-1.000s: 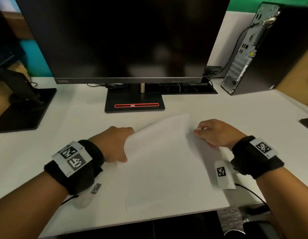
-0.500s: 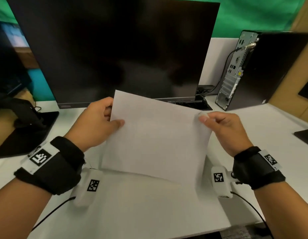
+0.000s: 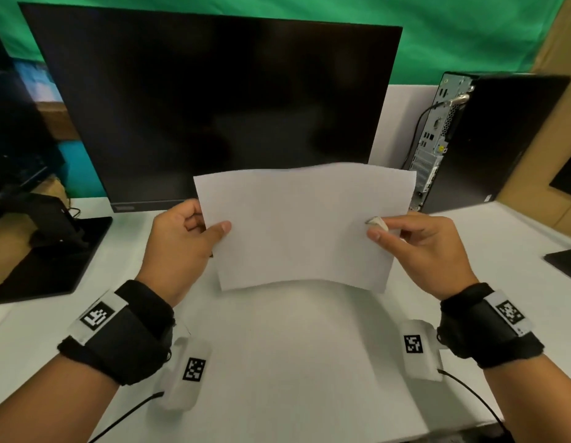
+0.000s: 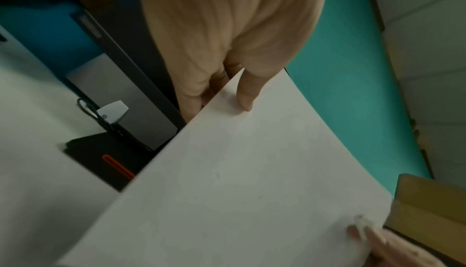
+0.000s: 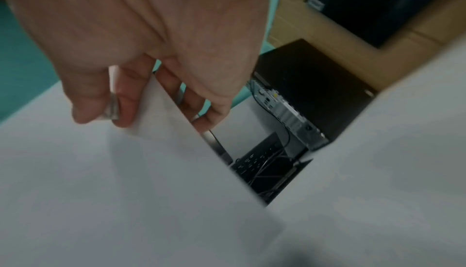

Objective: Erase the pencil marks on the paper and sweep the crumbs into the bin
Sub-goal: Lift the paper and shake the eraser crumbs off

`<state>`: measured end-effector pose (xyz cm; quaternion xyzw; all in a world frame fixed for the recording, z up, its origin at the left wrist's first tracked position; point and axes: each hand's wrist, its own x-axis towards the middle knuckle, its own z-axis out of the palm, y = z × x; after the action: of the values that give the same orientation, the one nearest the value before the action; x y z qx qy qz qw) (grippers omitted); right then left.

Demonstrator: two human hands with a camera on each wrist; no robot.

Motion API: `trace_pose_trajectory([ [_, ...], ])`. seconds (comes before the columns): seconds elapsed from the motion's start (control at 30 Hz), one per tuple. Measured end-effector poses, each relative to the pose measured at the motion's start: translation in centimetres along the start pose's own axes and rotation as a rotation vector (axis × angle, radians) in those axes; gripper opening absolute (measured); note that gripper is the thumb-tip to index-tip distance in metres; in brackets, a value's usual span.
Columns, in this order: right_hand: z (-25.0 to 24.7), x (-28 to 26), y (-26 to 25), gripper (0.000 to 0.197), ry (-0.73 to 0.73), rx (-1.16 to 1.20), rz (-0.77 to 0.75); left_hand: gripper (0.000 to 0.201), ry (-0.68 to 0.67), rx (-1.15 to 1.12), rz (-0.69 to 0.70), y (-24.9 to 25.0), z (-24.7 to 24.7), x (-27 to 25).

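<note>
A white sheet of paper (image 3: 297, 225) is held up in the air above the desk, its face toward me, slightly bowed. No pencil marks show clearly on it. My left hand (image 3: 198, 225) pinches its left edge, thumb in front and fingers behind, as the left wrist view shows on the paper (image 4: 239, 181). My right hand (image 3: 378, 230) holds the right edge. Its thumb and forefinger also pinch a small white eraser (image 3: 377, 222) in front of the sheet, seen too in the right wrist view as the eraser (image 5: 112, 108). No bin or crumbs are in view.
A large dark monitor (image 3: 214, 116) stands right behind the paper on the white desk (image 3: 293, 362). A black PC tower (image 3: 488, 139) with cables is at the back right. Another black monitor stand (image 3: 47, 251) sits at the left, and a dark flat object (image 3: 565, 263) at the right edge.
Both hands have lifted the paper off the desk and raised it upright in front of the monitor, turning it level. The view has tilted up with it.
</note>
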<state>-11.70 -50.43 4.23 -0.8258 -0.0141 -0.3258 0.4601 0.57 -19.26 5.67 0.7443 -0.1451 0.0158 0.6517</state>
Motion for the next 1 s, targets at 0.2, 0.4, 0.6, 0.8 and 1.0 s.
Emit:
trace_pose_trajectory([
  [0.2, 0.6, -0.3, 1.0, 0.013, -0.154, -0.094, 0.063, 0.039, -0.079, 0.094, -0.079, -1.0, 0.1, -0.5],
  [0.4, 1.2, 0.1, 1.2, 0.013, -0.141, -0.059, 0.083, 0.049, -0.068, 0.130, -0.107, -1.6, 0.0, -0.2],
  [0.6, 1.6, 0.4, 0.5, 0.018, -0.089, -0.027, 0.051, 0.117, 0.048, 0.153, 0.113, -0.1, -0.4, 0.6],
  [0.8, 1.4, 1.2, -0.1, 0.012, -0.032, 0.070, 0.034, 0.055, -0.049, 0.560, 0.232, 2.7, -1.3, 2.8],
  [1.0, 1.4, 1.1, 0.1, 0.013, -0.059, 0.028, 0.031, 0.038, -0.097, 0.465, 0.153, 2.9, -2.3, 3.7],
])
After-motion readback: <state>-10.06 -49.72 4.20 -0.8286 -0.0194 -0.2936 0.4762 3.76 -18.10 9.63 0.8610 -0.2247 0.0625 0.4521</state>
